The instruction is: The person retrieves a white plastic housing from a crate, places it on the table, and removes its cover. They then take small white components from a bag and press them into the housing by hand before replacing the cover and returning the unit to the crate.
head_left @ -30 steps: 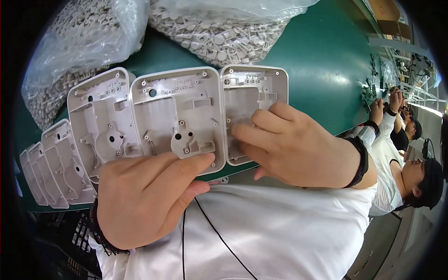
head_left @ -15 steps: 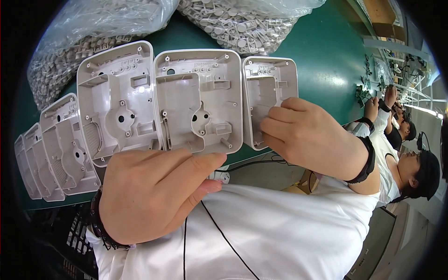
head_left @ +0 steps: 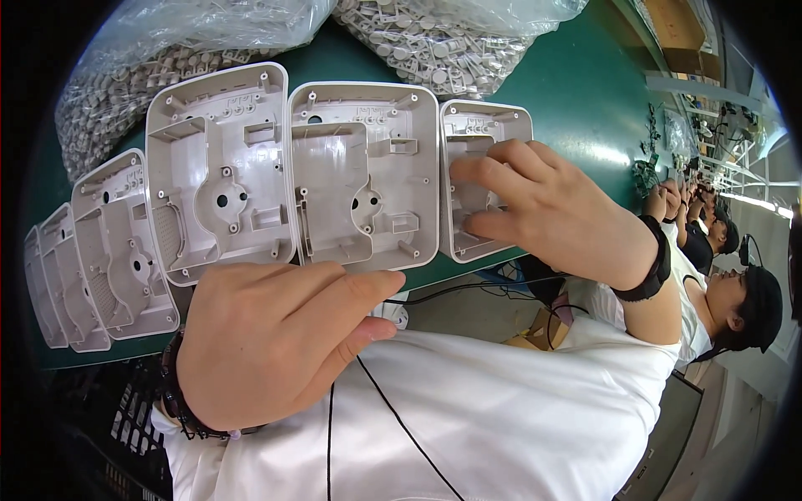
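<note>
My right hand (head_left: 551, 200) reaches over the rightmost light-grey plastic housing (head_left: 493, 111). Its fingers and thumb are spread apart inside the shell; no part shows between them. My left hand (head_left: 276, 338) hovers just in front of the middle housings, fingers curled and thumb a little apart from the index finger. Whatever its palm holds, if anything, is hidden. Behind it lie two larger open housings, one (head_left: 401, 179) next to the rightmost shell and another (head_left: 251, 179) to the left of that. Both have ribs, screw posts and round holes inside.
More grey housings (head_left: 138, 259) overlap at the far left. Clear plastic bags of small grey parts (head_left: 434, 54) stand behind the row on the green table (head_left: 576, 125). A black crate (head_left: 134, 417) is at lower left. Other people (head_left: 735, 309) sit along the right.
My right hand has opened from a pinch, its fingers spreading farther into the rightmost housing. My left hand has hardly moved. The view has shifted slightly.
</note>
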`<state>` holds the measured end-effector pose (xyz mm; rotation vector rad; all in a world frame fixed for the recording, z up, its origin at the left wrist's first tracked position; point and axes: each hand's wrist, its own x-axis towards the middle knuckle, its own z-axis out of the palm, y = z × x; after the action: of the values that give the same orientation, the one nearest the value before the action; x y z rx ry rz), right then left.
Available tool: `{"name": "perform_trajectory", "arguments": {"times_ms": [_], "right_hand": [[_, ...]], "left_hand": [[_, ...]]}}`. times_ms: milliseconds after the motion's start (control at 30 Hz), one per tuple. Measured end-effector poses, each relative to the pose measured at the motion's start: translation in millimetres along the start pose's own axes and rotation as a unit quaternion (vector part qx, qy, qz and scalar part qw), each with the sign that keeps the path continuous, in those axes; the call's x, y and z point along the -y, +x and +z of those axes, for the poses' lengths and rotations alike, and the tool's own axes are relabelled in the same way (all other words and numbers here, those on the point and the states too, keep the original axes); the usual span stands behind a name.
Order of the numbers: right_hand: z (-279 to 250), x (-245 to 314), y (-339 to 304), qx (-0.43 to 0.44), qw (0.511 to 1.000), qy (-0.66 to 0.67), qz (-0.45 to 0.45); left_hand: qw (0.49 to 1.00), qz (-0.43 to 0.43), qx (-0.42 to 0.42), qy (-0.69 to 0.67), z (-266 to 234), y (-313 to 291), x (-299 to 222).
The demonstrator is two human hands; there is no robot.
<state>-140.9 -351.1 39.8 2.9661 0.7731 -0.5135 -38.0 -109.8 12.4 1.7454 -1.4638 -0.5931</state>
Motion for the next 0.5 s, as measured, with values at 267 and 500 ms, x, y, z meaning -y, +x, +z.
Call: {"name": "perform_trajectory", "arguments": {"times_ms": [267, 500], "right_hand": [[-0.8, -6.0, -0.7, 0.032, 0.999, 0.014, -0.030], [3.2, -17.2, -5.2, -0.015, 0.986, 0.167, -0.024]], "left_hand": [[1.000, -0.003, 0.002, -0.005, 2.0, 2.5, -1.5], [1.000, -0.004, 0.009, -0.003, 4.3, 3.4, -1.4]]}}
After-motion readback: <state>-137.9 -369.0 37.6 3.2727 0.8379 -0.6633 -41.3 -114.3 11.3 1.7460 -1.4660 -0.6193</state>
